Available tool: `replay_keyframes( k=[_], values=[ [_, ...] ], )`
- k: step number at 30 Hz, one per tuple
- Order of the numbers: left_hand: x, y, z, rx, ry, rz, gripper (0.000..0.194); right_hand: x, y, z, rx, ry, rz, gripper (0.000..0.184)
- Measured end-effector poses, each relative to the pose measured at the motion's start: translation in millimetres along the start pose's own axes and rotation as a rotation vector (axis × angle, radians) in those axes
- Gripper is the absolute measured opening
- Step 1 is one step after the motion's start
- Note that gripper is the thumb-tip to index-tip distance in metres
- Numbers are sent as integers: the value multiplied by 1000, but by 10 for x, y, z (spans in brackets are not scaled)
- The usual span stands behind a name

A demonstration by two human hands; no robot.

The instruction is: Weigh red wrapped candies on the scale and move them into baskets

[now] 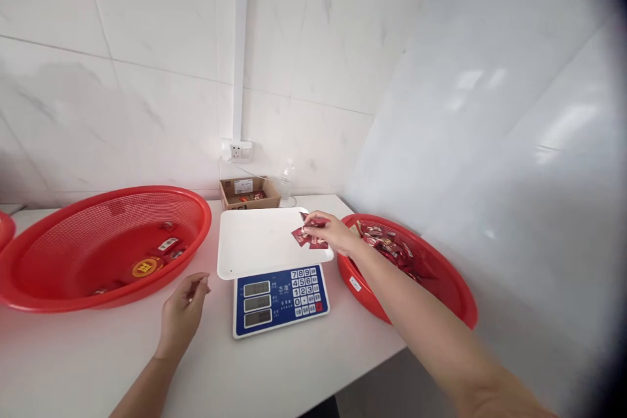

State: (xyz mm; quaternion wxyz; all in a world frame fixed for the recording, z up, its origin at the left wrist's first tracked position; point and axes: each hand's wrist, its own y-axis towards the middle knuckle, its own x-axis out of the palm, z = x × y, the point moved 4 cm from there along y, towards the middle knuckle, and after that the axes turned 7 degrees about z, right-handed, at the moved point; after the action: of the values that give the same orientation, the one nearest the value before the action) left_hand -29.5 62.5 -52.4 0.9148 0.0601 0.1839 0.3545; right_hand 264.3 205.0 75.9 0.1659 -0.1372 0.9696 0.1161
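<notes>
Your white bench (206,366) is standing against marbled wall tiles. Your right hand's (329,232) fingers are pinching small, shiny red packets (313,235) over the scale's white rectangular tray (259,241); your left hand's (183,312) fingers are curling closed. The blue keypad (304,290) is showing digits 0–9.

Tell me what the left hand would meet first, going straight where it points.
The left hand would probably meet the white tray near its left edge, though the hand's height is unclear.

The right hand (329,231) pinches, arm (416,304) outstretched; the left hand (183,310) is loosely curled.
</notes>
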Motion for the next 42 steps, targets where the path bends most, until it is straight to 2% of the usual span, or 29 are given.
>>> replay_keyframes(
  k=[3, 6, 8, 13, 17, 20, 23, 28, 35, 39, 42],
  values=[
    [-13, 0, 14, 1, -54, 25, 39, 329, 167, 53, -55, -168, -19, 18],
    [-18, 1, 29, -1, -73, 30, 38, 463, 241, 120, -53, -351, -36, 13],
    [-13, 0, 33, -6, -79, 20, 38, 486, 256, 131, -58, -406, -62, 11],
    [1, -3, 43, -16, -87, -1, 37, 439, 283, 54, -70, -549, -116, 37],
    [-6, -1, 66, -30, -87, -1, 37, 369, 308, -43, -38, -637, -96, 42],
    [-12, 4, 79, -41, -90, -2, 38, 364, 300, -63, -2, -591, -123, 39],
    [-13, 6, 81, -44, -87, -6, 38, 371, 292, -21, 47, -455, -127, 34],
    [-6, 4, 72, -29, -72, -14, 38, 324, 320, 56, 107, -260, -41, 35],
    [-5, 7, 44, -33, -47, -15, 36, 265, 324, 57, 72, -325, 16, 49],
    [-2, 9, 39, -38, -46, -24, 37, 316, 287, 1, -2, -348, -28, 56],
    [1, 12, 39, -36, -48, -24, 37, 380, 259, -35, -111, -452, -82, 52]
  ],
)
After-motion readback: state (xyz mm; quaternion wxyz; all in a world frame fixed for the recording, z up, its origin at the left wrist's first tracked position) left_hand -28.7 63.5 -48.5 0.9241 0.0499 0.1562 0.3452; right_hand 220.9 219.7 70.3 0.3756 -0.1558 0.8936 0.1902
